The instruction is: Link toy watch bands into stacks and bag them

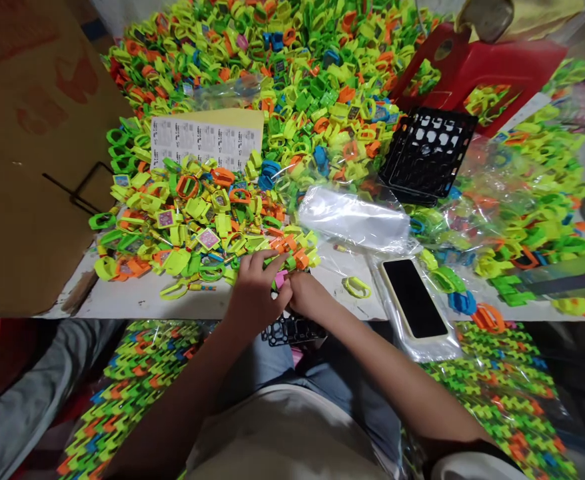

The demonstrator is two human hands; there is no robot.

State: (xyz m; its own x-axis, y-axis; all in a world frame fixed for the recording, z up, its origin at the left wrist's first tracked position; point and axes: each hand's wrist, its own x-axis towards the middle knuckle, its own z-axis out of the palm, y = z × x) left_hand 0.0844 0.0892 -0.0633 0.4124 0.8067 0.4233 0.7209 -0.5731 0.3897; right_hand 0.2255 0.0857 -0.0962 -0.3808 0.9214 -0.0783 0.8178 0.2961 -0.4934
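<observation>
At the table's front edge my two hands work close together over a black openwork plastic tray (292,331), which juts out above my lap. Between the thumb and index finger of my left hand (252,293) shows a small pink plastic piece (280,280). My right hand (310,298) is closed against it from the other side; its fingertips are hidden, so what they grip cannot be made out. Just beyond the fingers lie orange, yellow and green plastic toy watches (292,248) in a loose heap.
A phone (415,298) lies on plastic at the right. Behind stand stacked black trays (430,153), a red plastic stand (512,73) and a clear bag (355,217). A sticker sheet (207,140) rests on the heap. A cardboard box (32,167) blocks the left.
</observation>
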